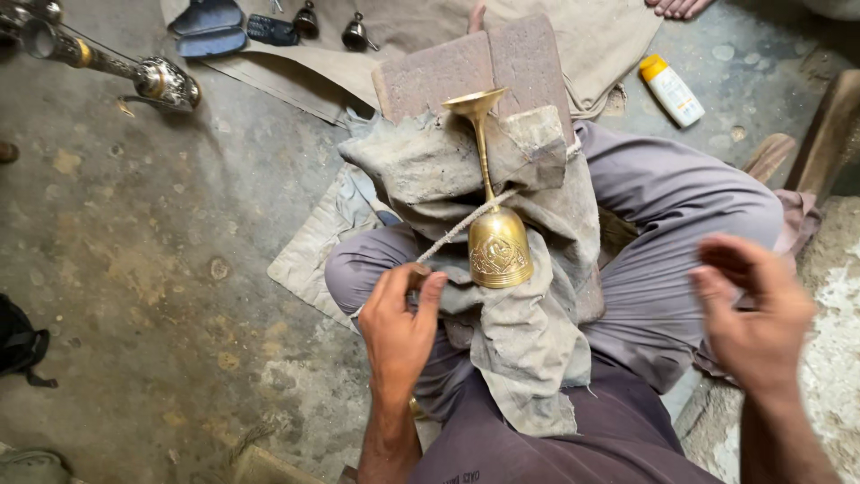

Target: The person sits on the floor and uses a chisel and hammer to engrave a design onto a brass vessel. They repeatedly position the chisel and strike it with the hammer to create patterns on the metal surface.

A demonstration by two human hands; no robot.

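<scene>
My left hand [400, 324] pinching cord [466, 224]; brass goblet [494, 229] just up-right of it on cloth [520, 341], stem running away from me. Right hand [752, 314] spread, empty, farther off.

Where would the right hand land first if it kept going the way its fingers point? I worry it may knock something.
Probably the brass goblet on the grey cloth: the right hand is open, fingers pointing left towards it. Depth is unclear.
</scene>
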